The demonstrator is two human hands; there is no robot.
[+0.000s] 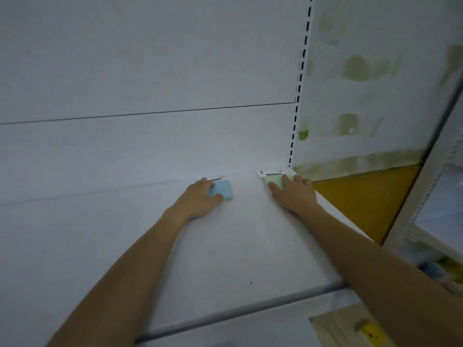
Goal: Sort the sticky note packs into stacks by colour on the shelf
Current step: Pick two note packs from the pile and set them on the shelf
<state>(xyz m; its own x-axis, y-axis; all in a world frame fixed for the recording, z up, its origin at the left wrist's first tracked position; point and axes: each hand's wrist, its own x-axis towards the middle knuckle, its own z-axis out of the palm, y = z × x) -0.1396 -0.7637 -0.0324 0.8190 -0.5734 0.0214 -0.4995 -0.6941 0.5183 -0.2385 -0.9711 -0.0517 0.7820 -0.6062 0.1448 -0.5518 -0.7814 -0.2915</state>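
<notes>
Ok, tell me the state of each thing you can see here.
blue pack: flat on the shelf by the back wall, under the left hand.
green pack: flat in the back right corner, under the right hand.
left hand: grips the blue pack, thumb on its near edge.
right hand: rests flat on the green pack.
shelf: bears both packs, apart.

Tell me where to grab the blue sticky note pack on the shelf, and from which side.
Pinch the blue pack across its near and far edges, coming from above and the front. It lies flat on the shelf, close to the back panel, so a rear approach looks blocked. The left hand spans it that way.
</notes>
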